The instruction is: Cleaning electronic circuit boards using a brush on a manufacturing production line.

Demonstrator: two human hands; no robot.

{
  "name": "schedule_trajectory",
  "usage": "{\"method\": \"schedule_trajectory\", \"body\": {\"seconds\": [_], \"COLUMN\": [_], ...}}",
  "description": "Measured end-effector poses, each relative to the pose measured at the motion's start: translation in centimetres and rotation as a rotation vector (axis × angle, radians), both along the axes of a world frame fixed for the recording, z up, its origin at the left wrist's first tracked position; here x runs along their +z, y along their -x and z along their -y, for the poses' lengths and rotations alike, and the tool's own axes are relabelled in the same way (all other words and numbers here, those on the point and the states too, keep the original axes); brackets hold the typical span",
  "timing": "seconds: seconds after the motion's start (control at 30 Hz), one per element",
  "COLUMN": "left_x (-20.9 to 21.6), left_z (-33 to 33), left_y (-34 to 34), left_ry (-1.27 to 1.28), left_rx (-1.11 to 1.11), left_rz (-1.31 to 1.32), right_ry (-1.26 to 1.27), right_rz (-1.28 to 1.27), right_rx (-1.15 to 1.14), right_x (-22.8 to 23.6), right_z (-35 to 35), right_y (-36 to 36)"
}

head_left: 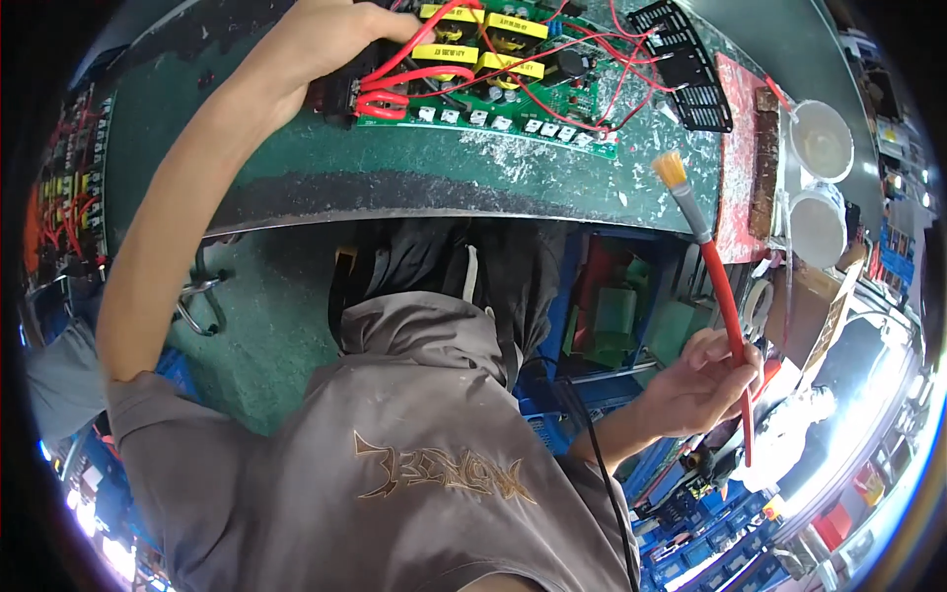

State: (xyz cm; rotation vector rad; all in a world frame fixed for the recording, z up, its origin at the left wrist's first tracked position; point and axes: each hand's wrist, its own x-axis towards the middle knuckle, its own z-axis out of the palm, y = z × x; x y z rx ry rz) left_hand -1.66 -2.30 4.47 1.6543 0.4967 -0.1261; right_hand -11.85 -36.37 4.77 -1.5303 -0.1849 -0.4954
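A paintbrush [720, 286] with a red handle, metal ferrule and pale bristles is held in my right hand [695, 390]. Its bristles point up toward the bench, and my fingers are closed around the lower handle. At the top left, my left hand [330, 35] grips the left end of a green circuit board [587, 140]; some of its fingers are hidden. The board carries yellow-wrapped transformers [511, 67], thick red wires [429, 74] and a row of small components along its near edge. Red wires run from it to a black slotted panel [695, 74].
The green bench [286, 163] has a worn dark front edge and white flakes. At right are a red board [735, 197] and two white tubs [821, 143]. More wired boards [74, 197] stand at far left. Blue bins [691, 553] lie lower right.
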Motion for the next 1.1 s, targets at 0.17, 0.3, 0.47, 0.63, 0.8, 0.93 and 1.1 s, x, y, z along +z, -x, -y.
{"method": "schedule_trajectory", "body": {"seconds": [0.17, 0.3, 0.47, 0.63, 0.8, 0.93, 1.1], "left_x": [-2.7, -2.6, -1.8, -0.2, 2.0, 0.6, -4.8], "left_z": [-1.6, -0.3, -1.2, -1.4, -2.9, -3.3, -3.1], "left_y": [-0.1, 0.0, 0.1, -1.2, 0.2, 0.9, 3.3], "left_ry": [-0.218, -0.221, -0.252, -0.396, -0.720, -1.141, -1.098], "left_rx": [-0.061, 0.028, -0.038, -0.078, -0.033, -0.011, -0.039], "left_rz": [0.192, 0.165, 0.199, 0.435, 0.774, 1.185, 1.212], "right_ry": [-0.766, -1.270, -1.824, -2.010, -1.595, -0.486, 0.205], "right_rz": [-0.231, -0.423, -0.620, -0.699, -0.420, 0.000, 0.023], "right_rx": [0.160, 0.151, 0.287, 0.247, 0.066, -0.625, -0.747], "right_x": [0.4, 0.8, 0.4, 0.5, 0.4, 0.7, 0.8], "right_z": [1.0, 0.6, 1.8, 2.9, 5.9, 9.4, 13.3], "right_y": [0.2, -0.2, -0.7, -0.8, -1.4, -3.6, -7.9]}}
